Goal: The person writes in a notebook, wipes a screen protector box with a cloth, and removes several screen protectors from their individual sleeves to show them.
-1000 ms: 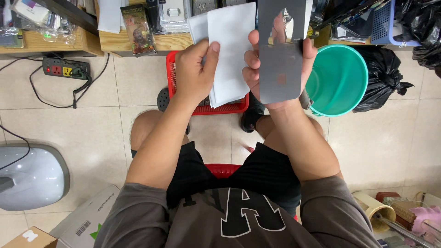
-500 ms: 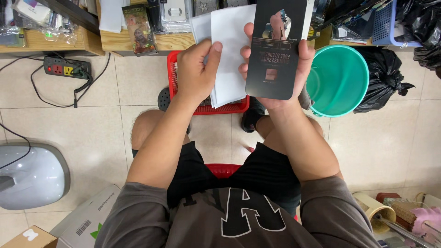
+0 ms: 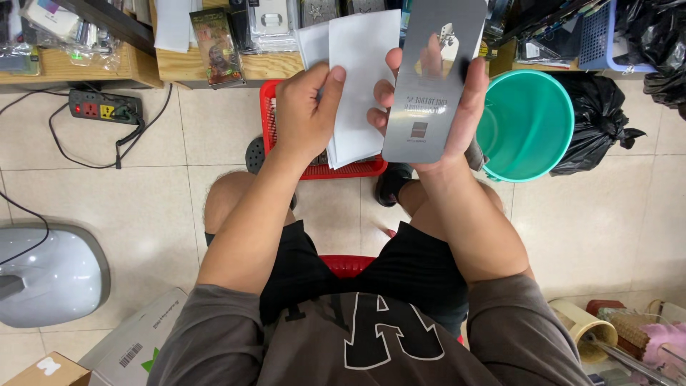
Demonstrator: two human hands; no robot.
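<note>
Person sits w/ knees apart, both hands raised above the red basket (image 3: pixel 275 129) on the tiled floor. Left hand (image 3: pixel 304 118) pinches a stack of white paper sheets (image 3: pixel 361 78) — thumb pressed on the front face, fingers curled behind the left edge; sheets stand roughly upright, directly over the basket's right half. Right hand (image 3: pixel 446 114) grips a flat grey package (image 3: pixel 432 78), rectangular w/ glossy front and a hang hole near its top; fingers wrap round its left edge, thumb side along the right edge, palm behind. Package sits just right of the sheets, overlapping their right edge, so it hangs above the basket's right end & slightly past it. Right of the basket: a teal bucket (image 3: pixel 532 125) tipped toward the camera, a black plastic bag (image 3: pixel 597 121) touching its far side. Left of the basket, well apart: a power strip (image 3: pixel 103 109) w/ black cable trailing across the tiles. Behind the basket — wooden shelves (image 3: pixel 236 68) crowded w/ small packaged goods. Nearer the person than the basket, far left: a grey rounded appliance (image 3: pixel 46 275) and a cardboard box (image 3: pixel 132 347) by the left elbow. A dark shoe (image 3: pixel 391 184) shows just under the basket's right corner.
</note>
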